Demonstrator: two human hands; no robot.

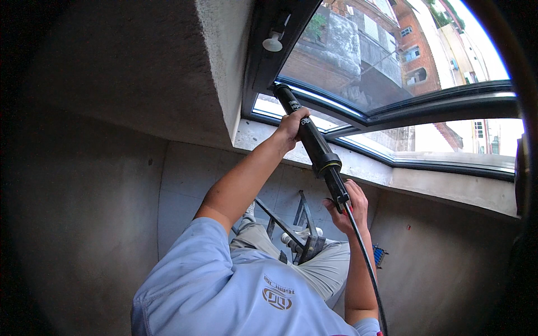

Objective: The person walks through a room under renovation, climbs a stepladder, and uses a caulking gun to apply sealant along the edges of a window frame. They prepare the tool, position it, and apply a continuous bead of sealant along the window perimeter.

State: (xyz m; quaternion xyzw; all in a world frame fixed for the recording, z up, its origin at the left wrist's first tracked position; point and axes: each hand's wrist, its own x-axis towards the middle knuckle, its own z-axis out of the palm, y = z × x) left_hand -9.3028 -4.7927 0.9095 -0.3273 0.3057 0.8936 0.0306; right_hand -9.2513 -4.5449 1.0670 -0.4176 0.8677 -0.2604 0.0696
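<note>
A long black caulking gun (315, 140) slants up and to the left, its front end meeting the dark window frame near the frame's inner lower corner. My left hand (293, 126) is wrapped around the barrel, toward the front. At the rear, my right hand (352, 208) is closed about the handle, which it mostly hides; a bit of red shows by the fingers. The thin plunger rod (367, 260) runs back from the gun past my right forearm. Where the tip meets the frame is too small and dark to make out a nozzle or bead.
A dark-framed window (392, 109) with a white round knob (273, 43) fills the upper right. Below it runs a concrete sill (347, 162). Rough grey walls (112, 185) enclose both sides. Dark metal legs (280, 218) stand between my legs on the tiled floor (190, 179).
</note>
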